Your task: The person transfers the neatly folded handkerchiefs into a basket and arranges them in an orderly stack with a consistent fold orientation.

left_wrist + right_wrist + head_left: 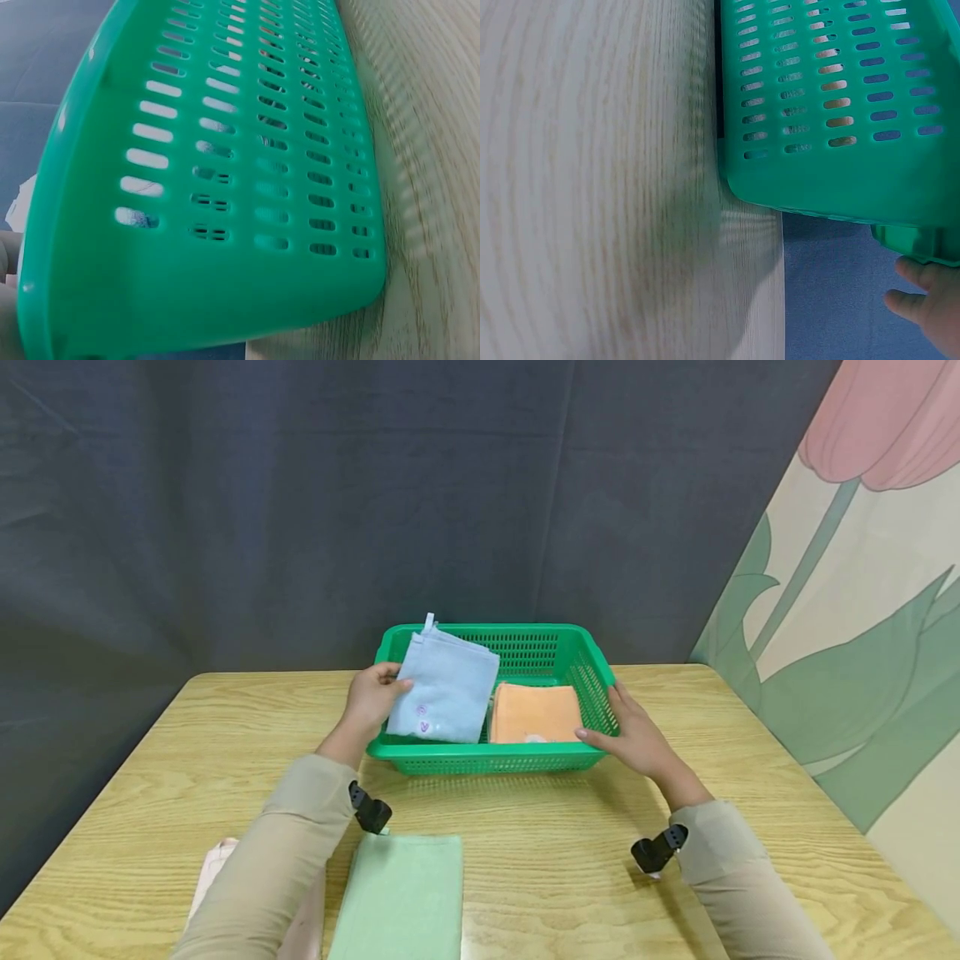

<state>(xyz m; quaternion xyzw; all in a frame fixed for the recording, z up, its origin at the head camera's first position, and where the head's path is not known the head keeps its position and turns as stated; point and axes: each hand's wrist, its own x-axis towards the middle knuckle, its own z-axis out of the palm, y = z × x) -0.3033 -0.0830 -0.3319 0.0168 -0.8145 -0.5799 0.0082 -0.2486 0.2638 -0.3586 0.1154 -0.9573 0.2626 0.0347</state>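
A light blue folded cloth (450,685) with small purple motifs is pinched at its left edge by my left hand (372,697). It leans tilted inside the left part of a green plastic basket (495,760), with a loop sticking up at its top corner. My right hand (637,739) holds the basket's front right corner, thumb across the rim and fingers along the right side. Beside the blue cloth, an orange folded cloth (536,714) lies in the right part of the basket. The left wrist view shows mostly the slotted basket wall (187,292), with the hand largely cut off.
Nearer to me on the wooden table (555,860) lies a green folded cloth (405,893). A pale pink cloth (303,922) is partly covered by the left sleeve. Behind the table hangs a dark curtain (360,510); a painted wall (847,668) stands at the right.
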